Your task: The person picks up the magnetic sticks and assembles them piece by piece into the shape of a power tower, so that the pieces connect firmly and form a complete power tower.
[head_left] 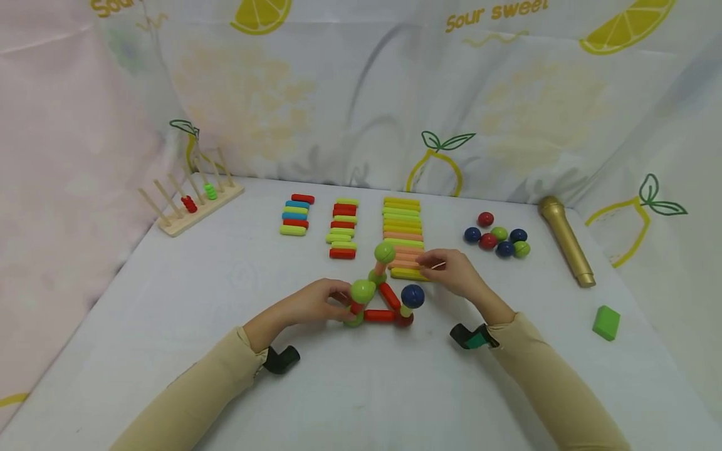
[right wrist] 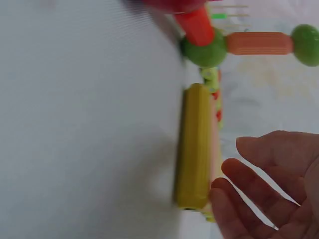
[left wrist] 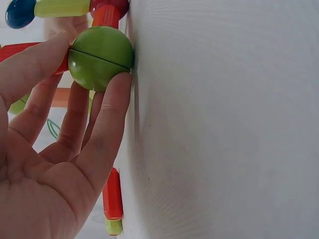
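A ball-and-stick structure (head_left: 380, 316) stands mid-table, with red sticks low down and three uprights topped by two green balls and a dark blue ball (head_left: 413, 296). My left hand (head_left: 318, 300) holds its near left corner. In the left wrist view, the thumb lies along a red stick and fingertips touch the lower green ball (left wrist: 101, 58). My right hand (head_left: 458, 270) hovers at the near right end of a column of long sticks, fingers bent and apart. The right wrist view shows it beside a yellow stick (right wrist: 194, 147), with nothing visible between thumb and fingers; fingertip contact is unclear.
Behind the structure lie shorter coloured sticks (head_left: 343, 225) in two columns. Several loose balls (head_left: 488, 241) and a gold microphone (head_left: 566, 241) are at the right. A green block (head_left: 606, 322) lies near the right edge. At the back left stands a wooden bead rack (head_left: 203, 210).
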Motion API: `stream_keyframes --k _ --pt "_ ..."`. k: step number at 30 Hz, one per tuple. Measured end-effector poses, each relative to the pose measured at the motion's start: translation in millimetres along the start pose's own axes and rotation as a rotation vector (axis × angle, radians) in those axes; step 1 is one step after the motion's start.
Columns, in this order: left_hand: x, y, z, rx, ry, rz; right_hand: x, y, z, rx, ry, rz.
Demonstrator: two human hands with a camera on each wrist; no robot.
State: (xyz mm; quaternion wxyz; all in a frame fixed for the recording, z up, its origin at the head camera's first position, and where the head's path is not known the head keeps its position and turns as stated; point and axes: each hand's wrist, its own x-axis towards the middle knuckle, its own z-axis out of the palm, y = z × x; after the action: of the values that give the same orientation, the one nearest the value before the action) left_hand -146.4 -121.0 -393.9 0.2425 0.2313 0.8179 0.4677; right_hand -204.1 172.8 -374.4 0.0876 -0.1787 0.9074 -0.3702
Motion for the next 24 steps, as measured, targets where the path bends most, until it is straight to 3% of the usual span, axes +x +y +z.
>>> stream_keyframes --k 7,15,20,24 --pt "0.5 -0.5 0.4 -0.012 0.001 -0.004 0.4 7 7 -0.098 -0.005 0.015" --pt "-1.1 1.9 0.1 0.009 0.011 -0.012 2.8 11 13 -0.188 -0.143 0.033" --pt "-0.8 3.2 -0.1 0.016 0.011 -0.013 0.9 10 13 -0.167 -0.170 0.024" --pt "-0.5 3.8 -0.2 0.013 0.008 -0.013 -3.8 8 11 -0.107 -0.115 -0.009"
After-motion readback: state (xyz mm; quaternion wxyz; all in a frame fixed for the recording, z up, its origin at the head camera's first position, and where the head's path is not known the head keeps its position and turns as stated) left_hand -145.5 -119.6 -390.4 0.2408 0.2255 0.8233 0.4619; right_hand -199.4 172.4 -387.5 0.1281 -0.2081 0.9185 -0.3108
